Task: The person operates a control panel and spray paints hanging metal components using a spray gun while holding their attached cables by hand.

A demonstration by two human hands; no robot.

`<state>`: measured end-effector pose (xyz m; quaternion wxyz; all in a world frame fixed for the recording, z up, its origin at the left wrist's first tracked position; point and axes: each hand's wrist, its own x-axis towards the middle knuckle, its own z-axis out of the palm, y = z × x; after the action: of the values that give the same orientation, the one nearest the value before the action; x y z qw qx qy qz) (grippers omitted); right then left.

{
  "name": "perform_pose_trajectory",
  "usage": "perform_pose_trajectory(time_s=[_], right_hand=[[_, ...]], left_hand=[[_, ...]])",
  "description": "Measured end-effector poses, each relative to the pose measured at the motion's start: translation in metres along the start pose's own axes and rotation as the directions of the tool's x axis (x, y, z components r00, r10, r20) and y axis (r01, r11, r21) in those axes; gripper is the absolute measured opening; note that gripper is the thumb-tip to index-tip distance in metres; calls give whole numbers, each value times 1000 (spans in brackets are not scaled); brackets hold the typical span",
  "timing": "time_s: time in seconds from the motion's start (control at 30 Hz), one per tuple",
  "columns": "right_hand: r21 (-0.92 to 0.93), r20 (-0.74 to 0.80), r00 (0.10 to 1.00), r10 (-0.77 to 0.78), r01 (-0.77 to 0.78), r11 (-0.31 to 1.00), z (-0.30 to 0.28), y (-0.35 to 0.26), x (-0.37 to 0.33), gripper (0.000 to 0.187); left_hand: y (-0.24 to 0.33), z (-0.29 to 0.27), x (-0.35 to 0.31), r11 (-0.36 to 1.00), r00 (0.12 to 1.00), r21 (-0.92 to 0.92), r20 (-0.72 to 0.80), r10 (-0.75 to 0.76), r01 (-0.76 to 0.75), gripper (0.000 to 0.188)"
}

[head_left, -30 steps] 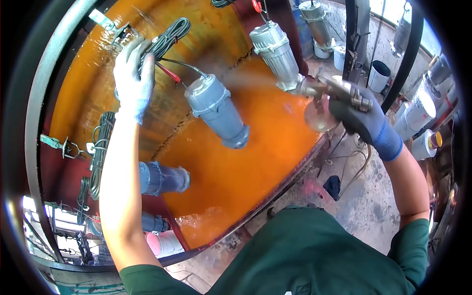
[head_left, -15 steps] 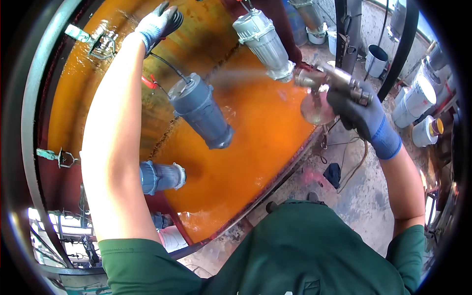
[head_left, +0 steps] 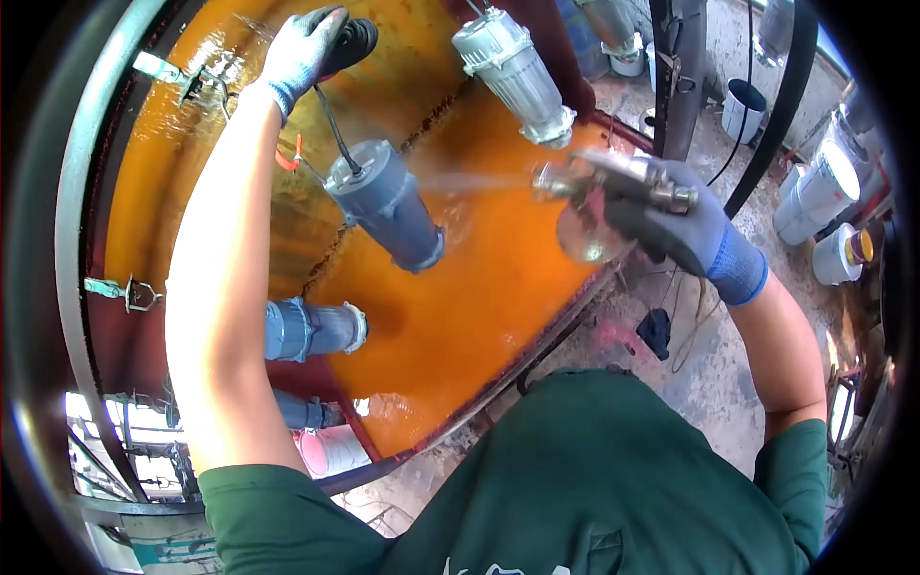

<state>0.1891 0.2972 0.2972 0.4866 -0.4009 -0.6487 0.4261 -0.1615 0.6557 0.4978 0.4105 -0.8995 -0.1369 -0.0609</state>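
Observation:
My right hand (head_left: 685,211), in a grey-blue glove, grips a metal spray gun (head_left: 565,180) with a rounded cup (head_left: 591,235) beneath. A pale mist runs left from its nozzle to a blue-grey, ribbed motor housing (head_left: 395,211), which hangs tilted. My gloved left hand (head_left: 305,50) is raised at the upper left, closed on a coiled black cable (head_left: 356,42). Part of that cable drops to the top of the motor housing. A red-orange hook (head_left: 290,156) shows beside the cable; how it joins the housing is unclear.
A lighter grey motor housing (head_left: 517,81) hangs beyond the gun. Another blue-grey one (head_left: 316,330) is by my left forearm. Behind them is an orange-coated booth wall (head_left: 479,335). Green clips (head_left: 105,287) line the left rail. White buckets (head_left: 817,192) stand at right.
The spray gun and my right hand have moved left, toward the blue-grey housing. That housing has turned and swung slightly, and the coiled cable in my left hand shows more fully.

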Motion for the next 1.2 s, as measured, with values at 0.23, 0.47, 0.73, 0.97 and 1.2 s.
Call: perform_pose_trajectory(time_s=[0.23,0.47,0.73,0.97,1.2], right_hand=[[-135,-129,985,-114,96,986,3,16,-7,35],[-84,-141,981,-132,121,989,13,27,6,31],[-138,-149,981,-125,105,985,7,33,6,23],[-350,106,956,-275,295,889,-10,-8,12,19],[-396,289,937,-194,302,867,-29,-50,30,43]], left_hand=[[43,-33,3,999,992,44,-124,-13,18,44],[72,-73,-23,840,924,-430,-33,-381,331,28],[112,-103,-47,558,765,-635,82,-638,534,26],[131,-135,-89,473,708,-678,99,-699,562,23],[150,-151,-132,381,632,-723,98,-769,576,25]])
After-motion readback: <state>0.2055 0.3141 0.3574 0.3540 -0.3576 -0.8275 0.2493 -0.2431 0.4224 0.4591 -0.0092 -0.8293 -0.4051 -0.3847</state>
